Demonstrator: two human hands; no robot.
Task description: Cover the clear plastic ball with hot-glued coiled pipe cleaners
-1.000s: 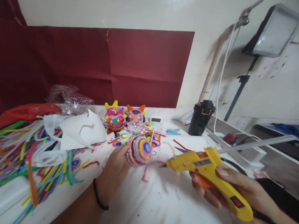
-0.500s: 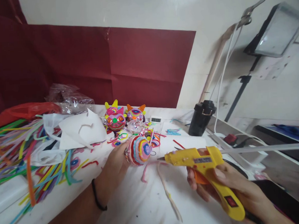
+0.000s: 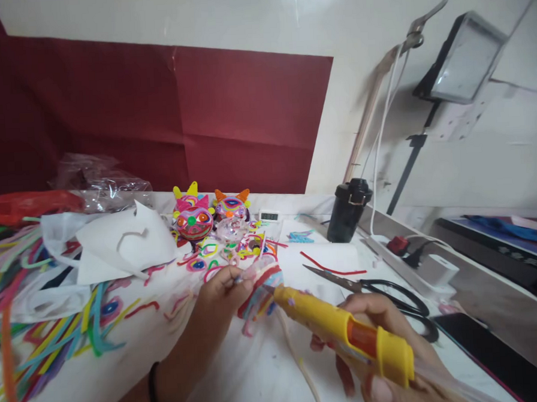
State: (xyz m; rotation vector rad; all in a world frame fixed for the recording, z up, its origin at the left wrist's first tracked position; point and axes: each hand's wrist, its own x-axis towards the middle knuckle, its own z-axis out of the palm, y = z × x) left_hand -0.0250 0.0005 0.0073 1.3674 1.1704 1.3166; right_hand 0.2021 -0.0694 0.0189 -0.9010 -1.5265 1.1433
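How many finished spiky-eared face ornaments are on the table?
2. One pink ornament with yellow ears sits behind the loose swirl pieces; one with orange ears is just to its right. Others may be hidden in the clutter.

The left hand [image 3: 221,290] holds the ball [image 3: 260,291] near the table's [image 3: 242,376] middle; the glue gun [image 3: 343,335], in the right hand [image 3: 385,363], meets it from the right. Scissors [image 3: 372,288] lie farther right. Pipe cleaners [image 3: 41,321] sprawl left, finished ornaments [image 3: 195,217] behind.

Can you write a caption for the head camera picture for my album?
Left hand holds a striped ball while right hand points a yellow glue gun at it.
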